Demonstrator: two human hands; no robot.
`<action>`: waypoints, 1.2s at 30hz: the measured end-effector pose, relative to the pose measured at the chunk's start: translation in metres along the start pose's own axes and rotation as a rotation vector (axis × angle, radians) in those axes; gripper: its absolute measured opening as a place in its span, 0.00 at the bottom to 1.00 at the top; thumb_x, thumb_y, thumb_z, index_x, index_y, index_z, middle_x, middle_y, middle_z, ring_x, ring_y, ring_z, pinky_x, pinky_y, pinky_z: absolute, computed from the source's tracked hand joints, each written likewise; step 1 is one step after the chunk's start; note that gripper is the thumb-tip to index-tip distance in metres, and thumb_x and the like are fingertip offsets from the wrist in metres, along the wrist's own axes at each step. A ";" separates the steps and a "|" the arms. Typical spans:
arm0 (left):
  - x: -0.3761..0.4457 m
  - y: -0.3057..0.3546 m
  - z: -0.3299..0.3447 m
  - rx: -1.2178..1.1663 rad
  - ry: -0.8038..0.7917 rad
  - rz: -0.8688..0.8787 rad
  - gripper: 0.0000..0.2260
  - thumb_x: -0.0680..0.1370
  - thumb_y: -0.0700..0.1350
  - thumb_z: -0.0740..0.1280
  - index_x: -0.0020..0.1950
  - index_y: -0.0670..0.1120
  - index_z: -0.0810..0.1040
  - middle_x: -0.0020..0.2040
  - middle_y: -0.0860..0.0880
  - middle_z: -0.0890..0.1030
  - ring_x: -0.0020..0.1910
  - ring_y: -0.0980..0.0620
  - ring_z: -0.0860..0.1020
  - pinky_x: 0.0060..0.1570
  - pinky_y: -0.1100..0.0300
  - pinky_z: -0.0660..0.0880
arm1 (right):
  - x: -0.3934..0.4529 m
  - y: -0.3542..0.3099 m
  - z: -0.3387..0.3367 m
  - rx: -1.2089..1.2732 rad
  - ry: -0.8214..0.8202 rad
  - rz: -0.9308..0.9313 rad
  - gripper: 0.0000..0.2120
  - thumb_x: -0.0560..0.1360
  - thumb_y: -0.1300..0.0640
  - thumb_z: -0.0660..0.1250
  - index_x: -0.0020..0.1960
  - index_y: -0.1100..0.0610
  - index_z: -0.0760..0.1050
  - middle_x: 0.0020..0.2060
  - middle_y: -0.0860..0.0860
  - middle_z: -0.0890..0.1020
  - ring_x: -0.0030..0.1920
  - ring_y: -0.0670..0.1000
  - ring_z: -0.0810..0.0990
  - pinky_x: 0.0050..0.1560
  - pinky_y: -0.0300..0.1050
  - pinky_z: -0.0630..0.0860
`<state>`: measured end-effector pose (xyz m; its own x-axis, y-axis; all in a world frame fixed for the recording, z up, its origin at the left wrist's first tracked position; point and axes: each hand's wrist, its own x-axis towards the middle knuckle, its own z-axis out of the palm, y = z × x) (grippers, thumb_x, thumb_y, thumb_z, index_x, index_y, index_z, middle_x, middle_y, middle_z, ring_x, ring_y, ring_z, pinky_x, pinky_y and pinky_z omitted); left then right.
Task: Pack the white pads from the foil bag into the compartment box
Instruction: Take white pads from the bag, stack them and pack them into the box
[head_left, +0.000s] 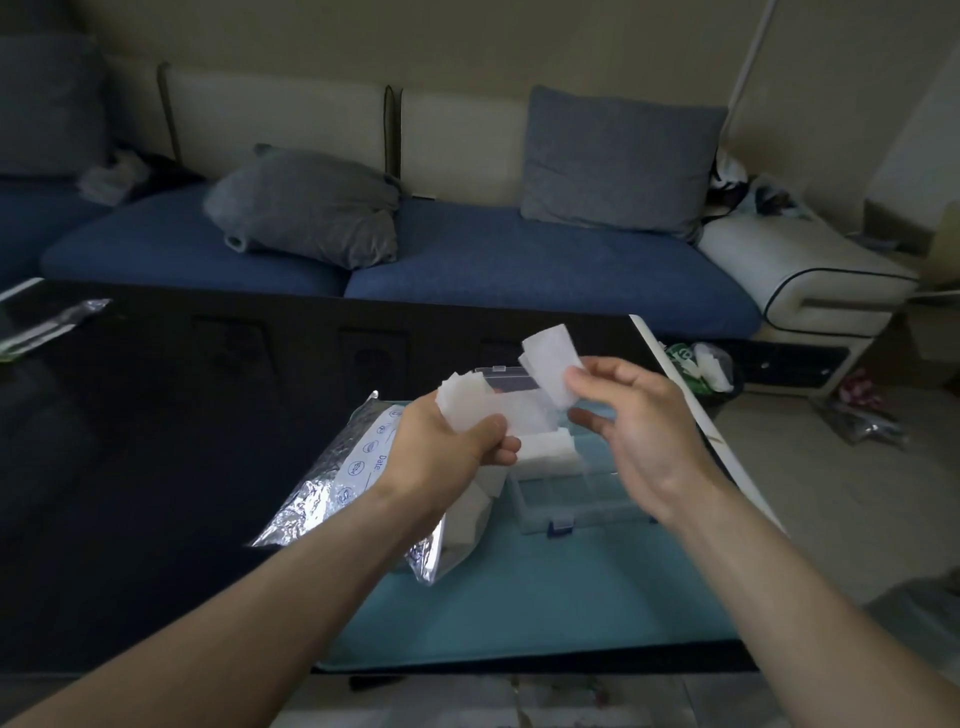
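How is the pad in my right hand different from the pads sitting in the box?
The pad in the right hand is a single thin sheet, held up in the air and bent; the pads in the compartment box form a thick flat stack resting in a far compartment. The held pad is pinched by fingertips; the stack is untouched. Both are white and roughly rectangular.

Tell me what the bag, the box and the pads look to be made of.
Bag: metallised foil, shiny; it is crinkled and glints silver, with a white printed panel.
Box: clear hard plastic, probably; see-through walls and dividers, blue latch.
Pads, as held in the left hand and right hand: thin, matte white, soft sheet, perhaps cotton or nonwoven fibre; they bend limply.
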<state>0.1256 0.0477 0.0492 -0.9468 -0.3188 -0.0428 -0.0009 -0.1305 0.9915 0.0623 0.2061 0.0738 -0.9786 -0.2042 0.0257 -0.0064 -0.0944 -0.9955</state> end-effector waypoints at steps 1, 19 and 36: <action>0.000 0.000 -0.001 0.021 -0.010 0.011 0.03 0.78 0.32 0.67 0.49 0.37 0.80 0.35 0.42 0.84 0.32 0.50 0.81 0.39 0.58 0.81 | 0.001 -0.002 -0.007 -0.045 -0.082 0.022 0.02 0.73 0.61 0.74 0.45 0.56 0.84 0.45 0.50 0.87 0.50 0.51 0.84 0.55 0.49 0.78; -0.004 0.016 0.012 -0.384 -0.343 -0.258 0.25 0.81 0.61 0.57 0.50 0.41 0.82 0.44 0.41 0.81 0.38 0.46 0.81 0.35 0.57 0.79 | -0.028 -0.010 0.020 0.125 0.055 0.272 0.02 0.77 0.64 0.69 0.48 0.61 0.81 0.28 0.51 0.80 0.22 0.44 0.73 0.21 0.36 0.67; -0.009 0.017 0.006 -0.131 -0.148 -0.140 0.07 0.80 0.35 0.64 0.56 0.37 0.79 0.45 0.41 0.83 0.39 0.48 0.81 0.33 0.58 0.79 | -0.033 0.001 0.025 -0.659 -0.148 -0.305 0.30 0.69 0.61 0.75 0.65 0.41 0.70 0.63 0.45 0.67 0.54 0.41 0.73 0.45 0.25 0.72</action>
<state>0.1319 0.0535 0.0668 -0.9771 -0.1497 -0.1509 -0.1030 -0.2876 0.9522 0.0996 0.1888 0.0742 -0.8758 -0.3961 0.2759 -0.4417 0.4270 -0.7890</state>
